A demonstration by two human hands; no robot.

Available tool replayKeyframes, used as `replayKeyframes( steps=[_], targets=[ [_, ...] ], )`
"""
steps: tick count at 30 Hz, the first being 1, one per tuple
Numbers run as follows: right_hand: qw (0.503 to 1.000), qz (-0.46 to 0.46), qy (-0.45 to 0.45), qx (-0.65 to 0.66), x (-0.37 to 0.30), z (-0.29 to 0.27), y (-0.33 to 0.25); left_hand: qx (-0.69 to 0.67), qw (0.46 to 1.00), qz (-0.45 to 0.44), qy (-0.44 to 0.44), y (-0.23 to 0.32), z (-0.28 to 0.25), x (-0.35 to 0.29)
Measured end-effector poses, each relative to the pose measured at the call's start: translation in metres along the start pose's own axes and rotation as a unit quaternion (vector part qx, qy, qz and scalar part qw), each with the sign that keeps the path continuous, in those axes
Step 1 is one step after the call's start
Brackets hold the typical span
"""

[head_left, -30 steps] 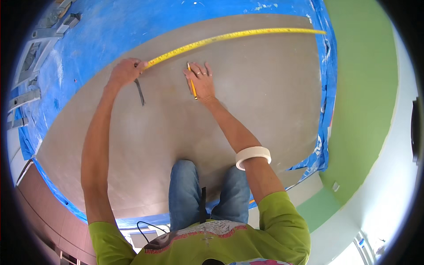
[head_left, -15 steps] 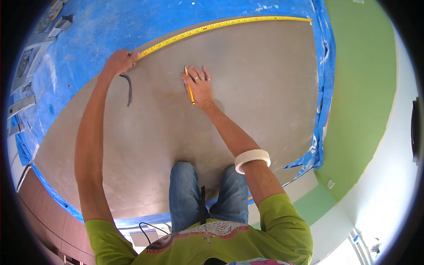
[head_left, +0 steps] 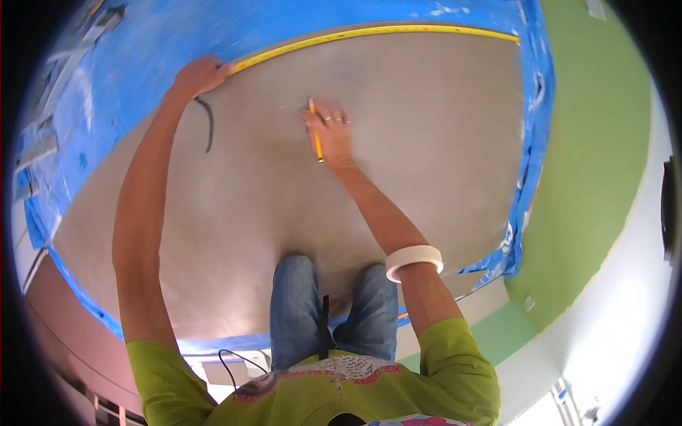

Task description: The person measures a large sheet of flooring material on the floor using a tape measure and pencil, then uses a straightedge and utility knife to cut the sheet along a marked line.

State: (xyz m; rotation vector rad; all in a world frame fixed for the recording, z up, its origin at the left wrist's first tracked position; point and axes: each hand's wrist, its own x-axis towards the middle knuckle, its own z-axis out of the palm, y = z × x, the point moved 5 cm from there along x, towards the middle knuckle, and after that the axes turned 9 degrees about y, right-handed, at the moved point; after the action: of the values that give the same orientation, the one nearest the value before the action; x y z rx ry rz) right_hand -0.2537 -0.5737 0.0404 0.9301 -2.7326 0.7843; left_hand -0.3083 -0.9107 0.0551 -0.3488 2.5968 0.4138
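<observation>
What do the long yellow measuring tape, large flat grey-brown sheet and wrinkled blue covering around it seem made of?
Long yellow measuring tape: probably coated metal, a thin strip with dark marks. Large flat grey-brown sheet: perhaps board or heavy paper; its smooth, mostly dull surface leaves that open. Wrinkled blue covering: likely plastic sheeting, slightly glossy, judging by its creases and highlights.

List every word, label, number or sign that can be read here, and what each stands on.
Lime-green cloth T-shirt: red printed lettering on the front, not copied out here; smaller lines too small to read.
Long yellow measuring tape: faint dark marks, too small and blurred to read.
No other lettering can be made out.
</observation>
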Motion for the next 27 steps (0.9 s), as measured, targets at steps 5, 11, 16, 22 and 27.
replayKeyframes(
  steps=[5, 11, 16, 22, 27],
  targets=[
    [0.999, -0.009, 0.025, 0.019, -0.002, -0.003, 0.002, 0.068, 0.997, -0.024, 0.019, 0.006, 0.017, 0.011],
    [0.998, -0.04, 0.023, 0.049, 0.009, -0.01, 0.012, 0.054, 0.997, -0.05, 0.017, 0.027, 0.005, 0.001],
    [0.869, 0.222, -0.002, 0.441, 0.108, 0.0, 0.0, 0.059, 0.998, 0.002, 0.029, 0.006, 0.028, 0.027],
    [0.874, 0.176, -0.154, 0.425, 0.201, 0.079, -0.005, 0.039, 0.997, -0.053, -0.028, 0.02, 0.023, 0.028],
    [0.888, 0.157, -0.194, 0.386, 0.211, 0.103, -0.011, 0.03, 0.999, -0.031, 0.018, 0.015, 0.02, 0.02]
  ],
)
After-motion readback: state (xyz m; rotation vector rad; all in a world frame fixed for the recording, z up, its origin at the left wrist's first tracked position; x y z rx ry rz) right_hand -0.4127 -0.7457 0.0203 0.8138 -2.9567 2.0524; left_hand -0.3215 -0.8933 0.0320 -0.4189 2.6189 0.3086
